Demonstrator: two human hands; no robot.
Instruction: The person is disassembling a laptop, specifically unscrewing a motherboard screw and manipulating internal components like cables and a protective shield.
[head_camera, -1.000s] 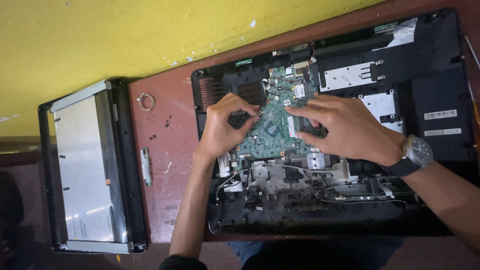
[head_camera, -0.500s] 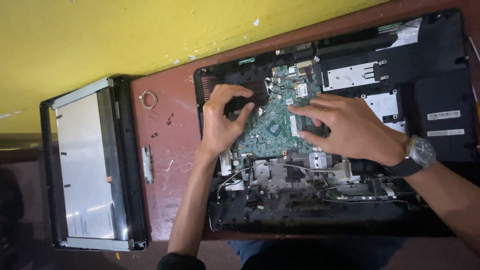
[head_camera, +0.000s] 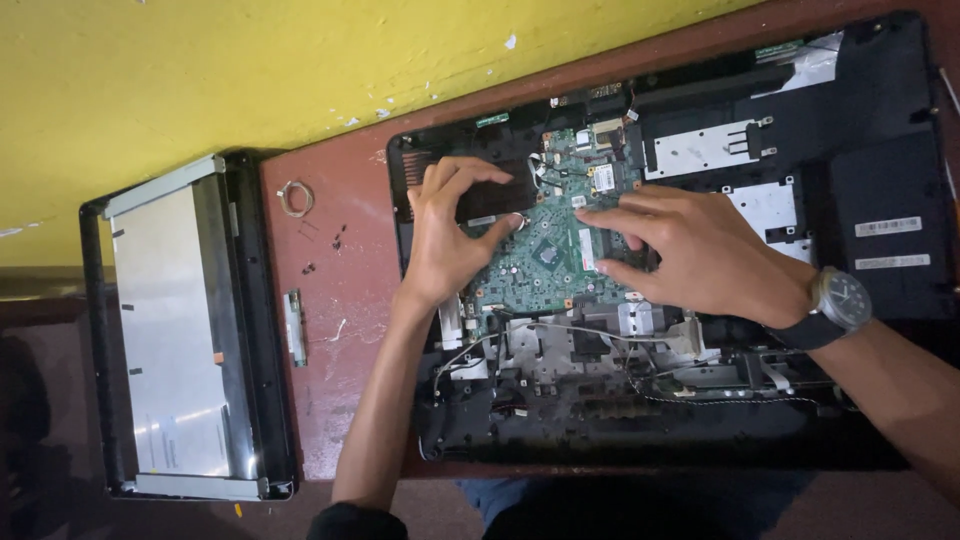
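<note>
The green circuit board (head_camera: 540, 255), flat and studded with chips, lies inside the open black plastic laptop shell (head_camera: 880, 170) at the tabletop's (head_camera: 340, 300) right side. Left hand (head_camera: 445, 235) pinches its black fan part in a narrow grip; right hand (head_camera: 700, 250) presses flat, fingers spread, holding nothing.

Both forearms are seen bare from wrist to near the elbow. A wristwatch (head_camera: 840, 302) with a round dark dial, a metal-coloured case and a black strap is worn on the wrist of the right hand (head_camera: 700, 252), while nothing is worn on the wrist or fingers of the left hand (head_camera: 447, 235). A dark sleeve edge (head_camera: 350, 522) is seen at the left elbow, and blue denim trousers (head_camera: 500, 498) are glimpsed below.
</note>
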